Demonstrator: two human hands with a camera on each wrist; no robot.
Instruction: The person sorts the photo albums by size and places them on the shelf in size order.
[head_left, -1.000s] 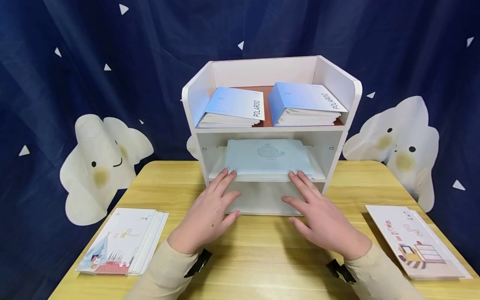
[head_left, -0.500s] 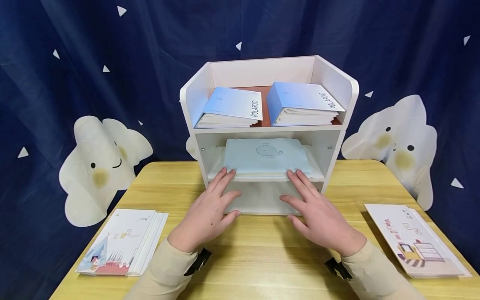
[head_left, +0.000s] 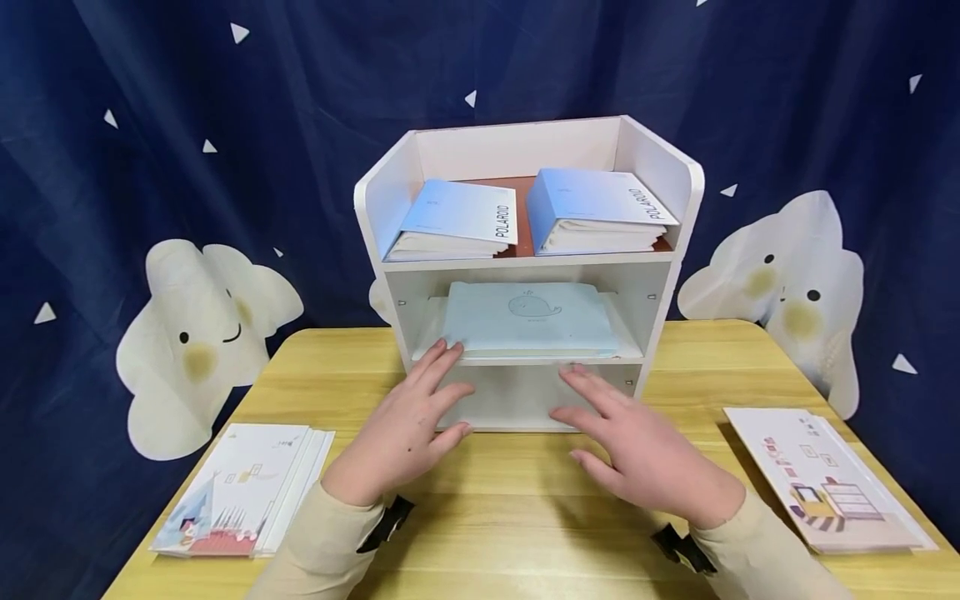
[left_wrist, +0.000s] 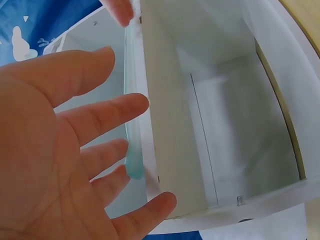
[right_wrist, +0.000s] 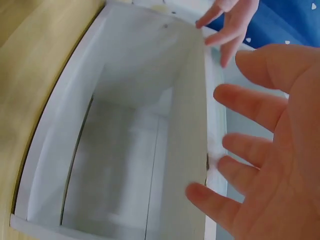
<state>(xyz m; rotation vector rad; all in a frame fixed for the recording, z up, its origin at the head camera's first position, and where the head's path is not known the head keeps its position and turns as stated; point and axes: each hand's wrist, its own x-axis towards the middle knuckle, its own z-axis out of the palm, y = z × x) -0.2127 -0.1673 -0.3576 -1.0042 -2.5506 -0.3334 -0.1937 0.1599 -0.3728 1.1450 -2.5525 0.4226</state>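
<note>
A pale blue booklet with a whale drawing (head_left: 534,321) lies flat on the middle shelf of a white desktop shelf unit (head_left: 517,262). My left hand (head_left: 405,429) has its fingers spread, fingertips right at the booklet's front left corner. Spread fingers also show on my right hand (head_left: 637,446), which hovers in front of the shelf's front edge, lower than the booklet. Nothing is held in either hand. In the left wrist view, the booklet's edge (left_wrist: 133,162) shows behind the fingertips. The bottom compartment (right_wrist: 125,165) of the unit appears in the right wrist view.
Two blue-and-white POLAROID albums, a left one (head_left: 465,212) and a right one (head_left: 600,200), lie on the top shelf. Illustrated books lie on the wooden table (head_left: 510,517) at both sides, a left stack (head_left: 240,487) and a right stack (head_left: 821,475). A dark blue curtain (head_left: 337,83) hangs behind.
My right hand has drawn back from the booklet's front edge and dropped slightly. My left hand stays near the left corner. The head view has shifted a little.
</note>
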